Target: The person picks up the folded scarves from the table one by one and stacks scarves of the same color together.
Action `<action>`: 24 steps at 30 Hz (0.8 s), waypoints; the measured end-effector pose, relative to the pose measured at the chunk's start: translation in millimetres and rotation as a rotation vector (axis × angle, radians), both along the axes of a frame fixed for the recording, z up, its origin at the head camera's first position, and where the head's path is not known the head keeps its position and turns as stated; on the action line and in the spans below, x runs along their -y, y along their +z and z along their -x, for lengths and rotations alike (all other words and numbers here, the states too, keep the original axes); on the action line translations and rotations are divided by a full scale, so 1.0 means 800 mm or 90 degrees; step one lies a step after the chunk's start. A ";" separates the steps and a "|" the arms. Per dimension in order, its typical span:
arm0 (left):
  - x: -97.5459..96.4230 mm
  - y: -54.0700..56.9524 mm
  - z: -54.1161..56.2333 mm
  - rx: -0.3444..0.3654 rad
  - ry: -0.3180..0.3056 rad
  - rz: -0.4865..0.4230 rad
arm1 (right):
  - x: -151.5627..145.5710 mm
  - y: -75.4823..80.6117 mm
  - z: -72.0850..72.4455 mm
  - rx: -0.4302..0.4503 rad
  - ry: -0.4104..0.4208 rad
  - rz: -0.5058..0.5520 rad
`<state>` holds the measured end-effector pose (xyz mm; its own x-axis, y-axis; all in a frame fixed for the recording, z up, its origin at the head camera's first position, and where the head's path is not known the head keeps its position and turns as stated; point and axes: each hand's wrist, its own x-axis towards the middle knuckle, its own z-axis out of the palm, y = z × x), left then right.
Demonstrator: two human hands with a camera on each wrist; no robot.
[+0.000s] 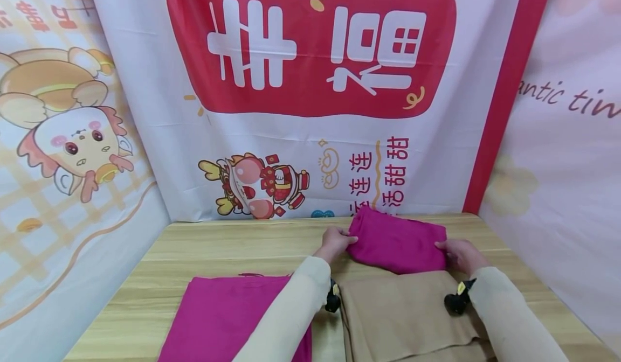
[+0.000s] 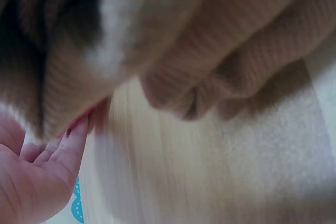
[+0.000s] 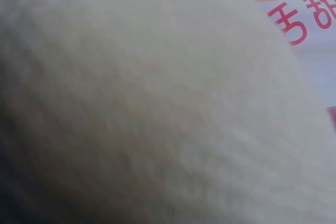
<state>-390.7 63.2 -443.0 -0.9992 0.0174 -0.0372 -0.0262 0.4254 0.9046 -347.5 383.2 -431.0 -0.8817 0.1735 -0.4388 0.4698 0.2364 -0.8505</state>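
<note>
A folded magenta garment (image 1: 398, 242) is held at the far part of the table, behind a folded tan garment (image 1: 395, 313). My left hand (image 1: 335, 243) pinches its left edge, thumb on top. At the opposite edge, my right hand (image 1: 460, 254) grips the same garment between thumb and fingers. In the left wrist view, tan knitted fabric (image 2: 220, 30) fills the upper part and partly covers the left hand (image 2: 39, 177), with a sliver of magenta at its fingertips. Pale sleeve cloth (image 3: 168, 98) hides the right hand in the right wrist view.
Another folded magenta garment (image 1: 218, 313) lies at the front left, partly under the left sleeve (image 1: 291, 308). The wooden table (image 1: 213, 249) ends at a printed white and red backdrop (image 1: 310, 127), with printed cloth walls on both sides.
</note>
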 end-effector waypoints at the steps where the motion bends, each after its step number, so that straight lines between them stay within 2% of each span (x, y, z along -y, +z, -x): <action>1: 0.000 0.001 0.000 -0.002 0.001 0.000 | 0.000 0.001 0.000 -0.001 -0.003 0.002; 6: -0.001 0.003 -0.001 -0.017 0.003 -0.003 | 0.006 0.012 -0.008 -0.019 -0.001 0.016; 15: 0.001 0.008 -0.003 -0.054 -0.001 -0.022 | 0.002 0.016 -0.008 -0.049 -0.024 0.056; 19: 0.002 0.011 -0.003 -0.053 -0.007 -0.039 | 0.002 0.019 -0.007 -0.058 -0.028 0.052; 24: 0.002 0.014 -0.002 -0.028 -0.007 -0.084 | 0.003 0.025 -0.007 -0.070 -0.047 0.070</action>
